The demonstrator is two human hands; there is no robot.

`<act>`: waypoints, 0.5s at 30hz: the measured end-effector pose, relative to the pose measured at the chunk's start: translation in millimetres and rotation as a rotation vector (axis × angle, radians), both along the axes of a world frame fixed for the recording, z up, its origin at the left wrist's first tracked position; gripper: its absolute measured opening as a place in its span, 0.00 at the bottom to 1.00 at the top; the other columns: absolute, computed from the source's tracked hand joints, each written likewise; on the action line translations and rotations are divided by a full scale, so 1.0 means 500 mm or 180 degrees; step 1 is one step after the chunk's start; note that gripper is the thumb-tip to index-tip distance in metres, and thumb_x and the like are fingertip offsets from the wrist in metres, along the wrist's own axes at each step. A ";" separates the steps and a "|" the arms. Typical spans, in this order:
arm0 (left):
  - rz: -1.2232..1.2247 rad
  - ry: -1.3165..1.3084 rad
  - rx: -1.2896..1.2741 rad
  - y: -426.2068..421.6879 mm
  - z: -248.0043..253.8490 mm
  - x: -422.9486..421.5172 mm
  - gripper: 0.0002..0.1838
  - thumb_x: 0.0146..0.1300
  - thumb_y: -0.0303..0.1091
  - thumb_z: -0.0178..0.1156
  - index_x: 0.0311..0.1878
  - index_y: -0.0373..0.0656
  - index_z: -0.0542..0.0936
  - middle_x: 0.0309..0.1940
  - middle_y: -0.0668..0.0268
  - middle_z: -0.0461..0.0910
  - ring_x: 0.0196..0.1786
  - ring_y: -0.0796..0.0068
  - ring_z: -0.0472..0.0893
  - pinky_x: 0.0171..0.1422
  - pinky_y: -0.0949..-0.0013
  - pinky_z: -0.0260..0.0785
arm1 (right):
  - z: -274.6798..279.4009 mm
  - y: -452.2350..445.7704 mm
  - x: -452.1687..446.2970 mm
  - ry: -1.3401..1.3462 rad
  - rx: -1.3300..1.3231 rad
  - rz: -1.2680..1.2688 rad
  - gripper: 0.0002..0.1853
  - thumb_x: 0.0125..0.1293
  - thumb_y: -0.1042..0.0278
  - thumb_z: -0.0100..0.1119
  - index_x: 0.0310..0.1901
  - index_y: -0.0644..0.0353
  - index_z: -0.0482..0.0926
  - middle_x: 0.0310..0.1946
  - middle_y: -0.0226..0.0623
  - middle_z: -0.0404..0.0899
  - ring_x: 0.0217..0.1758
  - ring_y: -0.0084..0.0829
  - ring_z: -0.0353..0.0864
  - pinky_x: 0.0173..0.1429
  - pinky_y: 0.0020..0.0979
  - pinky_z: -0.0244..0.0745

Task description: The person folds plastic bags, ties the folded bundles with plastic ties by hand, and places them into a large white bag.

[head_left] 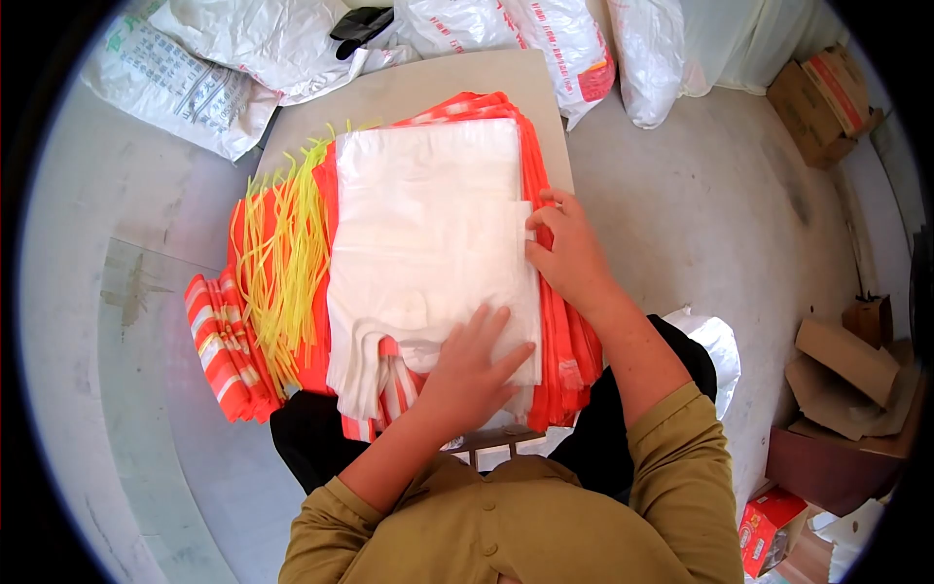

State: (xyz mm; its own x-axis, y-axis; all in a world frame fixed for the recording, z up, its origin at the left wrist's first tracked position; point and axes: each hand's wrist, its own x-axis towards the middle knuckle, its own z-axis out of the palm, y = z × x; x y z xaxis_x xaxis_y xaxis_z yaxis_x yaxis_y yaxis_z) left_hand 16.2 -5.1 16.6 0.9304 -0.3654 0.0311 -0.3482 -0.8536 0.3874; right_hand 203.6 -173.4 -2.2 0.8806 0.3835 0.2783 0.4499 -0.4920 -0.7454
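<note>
A stack of white plastic T-shirt bags (423, 214) lies flat on top of red plastic bags (559, 341), with looped handles at its near end. My left hand (472, 370) rests on the lower right part of the white stack, fingers spread and palm down. At the stack's right edge, my right hand (572, 248) has bent fingers and thumb on the border of a white bag. That bag's edge sticks out a little to the right of the sheets under it. Red-and-white striped plastic shows through the handle openings.
A bundle of yellow plastic strips (287, 263) lies left of the stack, beside folded red-and-white striped bags (229, 341). They lie on a beige table (477, 73). Full white sacks (185, 83) stand behind it. Cardboard boxes (842, 380) stand on the floor at right.
</note>
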 end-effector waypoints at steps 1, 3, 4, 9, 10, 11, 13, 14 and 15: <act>-0.0003 0.0001 -0.0036 0.001 -0.002 0.000 0.32 0.60 0.39 0.71 0.70 0.59 0.76 0.83 0.49 0.54 0.84 0.38 0.53 0.79 0.31 0.58 | 0.000 0.004 0.001 -0.0086 0.0067 -0.0026 0.11 0.61 0.75 0.68 0.45 0.60 0.81 0.70 0.46 0.69 0.70 0.48 0.73 0.69 0.41 0.72; -0.0011 0.0014 -0.0092 0.003 -0.004 0.000 0.32 0.61 0.39 0.71 0.70 0.59 0.76 0.82 0.49 0.54 0.84 0.38 0.54 0.78 0.31 0.58 | 0.001 0.011 0.005 -0.0262 0.0198 -0.0077 0.13 0.60 0.76 0.68 0.47 0.60 0.81 0.69 0.46 0.69 0.69 0.47 0.73 0.70 0.40 0.71; -0.0016 0.0024 -0.0110 0.003 -0.006 0.000 0.32 0.61 0.40 0.71 0.70 0.59 0.76 0.82 0.49 0.54 0.84 0.38 0.54 0.78 0.31 0.58 | -0.002 0.012 0.008 -0.0277 0.0215 -0.0070 0.13 0.60 0.77 0.68 0.47 0.59 0.82 0.67 0.45 0.70 0.68 0.46 0.73 0.70 0.40 0.72; -0.0071 0.0023 -0.0133 0.010 -0.009 0.002 0.32 0.61 0.39 0.71 0.70 0.59 0.76 0.82 0.49 0.55 0.84 0.38 0.54 0.78 0.31 0.58 | -0.004 0.018 0.025 -0.0506 0.0086 -0.0061 0.10 0.57 0.81 0.68 0.41 0.59 0.84 0.54 0.39 0.78 0.59 0.42 0.75 0.63 0.38 0.73; -0.0076 0.0034 -0.0126 0.010 -0.007 0.002 0.32 0.61 0.39 0.71 0.70 0.59 0.76 0.82 0.49 0.55 0.84 0.37 0.54 0.78 0.31 0.58 | -0.004 0.020 0.028 -0.0515 0.0145 -0.0036 0.09 0.57 0.81 0.68 0.40 0.60 0.84 0.51 0.38 0.79 0.57 0.42 0.76 0.61 0.39 0.74; -0.0082 0.0047 -0.0118 0.011 -0.007 0.002 0.32 0.61 0.39 0.71 0.70 0.59 0.76 0.82 0.49 0.55 0.84 0.37 0.54 0.78 0.31 0.58 | -0.004 0.023 0.031 -0.0523 0.0204 -0.0012 0.08 0.57 0.81 0.68 0.38 0.60 0.85 0.47 0.37 0.80 0.55 0.42 0.77 0.59 0.39 0.74; -0.0101 0.0028 -0.0104 0.012 -0.010 0.002 0.32 0.61 0.38 0.71 0.69 0.59 0.76 0.82 0.50 0.55 0.84 0.38 0.54 0.78 0.31 0.58 | -0.004 0.030 0.036 -0.0568 0.0264 0.0034 0.07 0.57 0.81 0.67 0.37 0.60 0.85 0.43 0.36 0.81 0.52 0.41 0.77 0.56 0.39 0.74; -0.0109 0.0020 -0.0097 0.014 -0.012 0.001 0.32 0.61 0.38 0.71 0.69 0.59 0.76 0.82 0.50 0.55 0.84 0.38 0.54 0.78 0.31 0.58 | -0.004 0.034 0.038 -0.0603 0.0264 0.0056 0.07 0.57 0.81 0.67 0.37 0.60 0.85 0.41 0.35 0.82 0.51 0.41 0.78 0.55 0.39 0.75; -0.0109 0.0026 -0.0114 0.014 -0.013 0.000 0.32 0.61 0.38 0.71 0.69 0.59 0.76 0.82 0.51 0.56 0.84 0.39 0.54 0.78 0.31 0.58 | -0.005 0.037 0.040 -0.0638 0.0264 0.0078 0.07 0.57 0.81 0.67 0.37 0.60 0.86 0.40 0.35 0.82 0.50 0.41 0.78 0.54 0.39 0.75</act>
State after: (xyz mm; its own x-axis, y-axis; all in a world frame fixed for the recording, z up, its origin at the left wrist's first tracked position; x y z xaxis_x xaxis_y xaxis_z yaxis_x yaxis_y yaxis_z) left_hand 16.2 2.2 10.1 0.9176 -0.3957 0.0370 -0.3735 -0.8269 0.4204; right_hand 223.8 -154.7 -4.6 0.7951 0.3727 0.4785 0.6043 -0.4197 -0.6773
